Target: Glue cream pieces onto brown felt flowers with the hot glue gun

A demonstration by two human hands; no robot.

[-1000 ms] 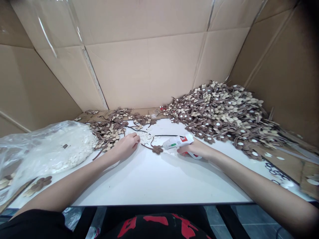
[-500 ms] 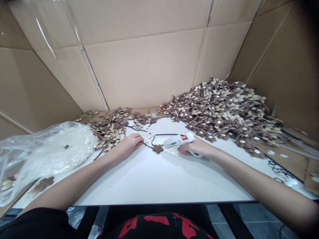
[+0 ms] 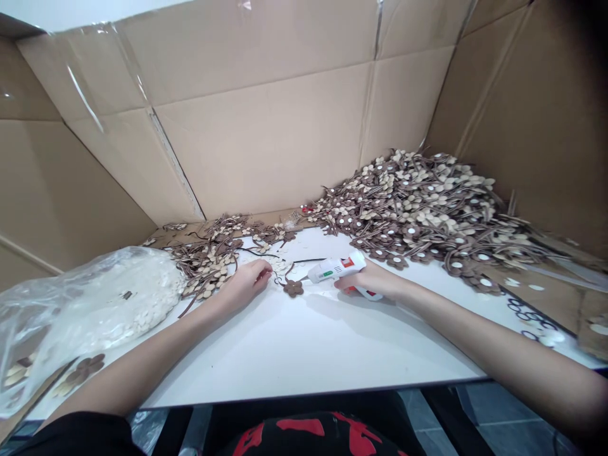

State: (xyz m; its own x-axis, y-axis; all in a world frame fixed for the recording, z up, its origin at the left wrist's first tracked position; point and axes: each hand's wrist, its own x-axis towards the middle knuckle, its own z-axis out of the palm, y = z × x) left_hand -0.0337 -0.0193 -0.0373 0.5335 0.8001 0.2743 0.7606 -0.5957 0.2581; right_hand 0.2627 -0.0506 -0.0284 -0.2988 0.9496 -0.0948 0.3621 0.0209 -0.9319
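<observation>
My R hand (image 3: 358,280) grips a white glue gun (image 3: 336,269), tip aimed L at a brown flower (image 3: 293,289) lying mid tabletop (image 3: 285,348); can't tell if they touch. My L hand (image 3: 253,280) is near, L of it, fingers curled, can't tell if holding anything. Flower pile (image 3: 418,215) at far R corner; clear bag (image 3: 61,297) w/ white pcs (image 3: 142,297) by L edge.

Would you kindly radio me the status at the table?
Right hand gripping glue gun, nozzle close to brown flower on table. Left hand near flower, grip unclear. Plastic bag off to the left.
</observation>
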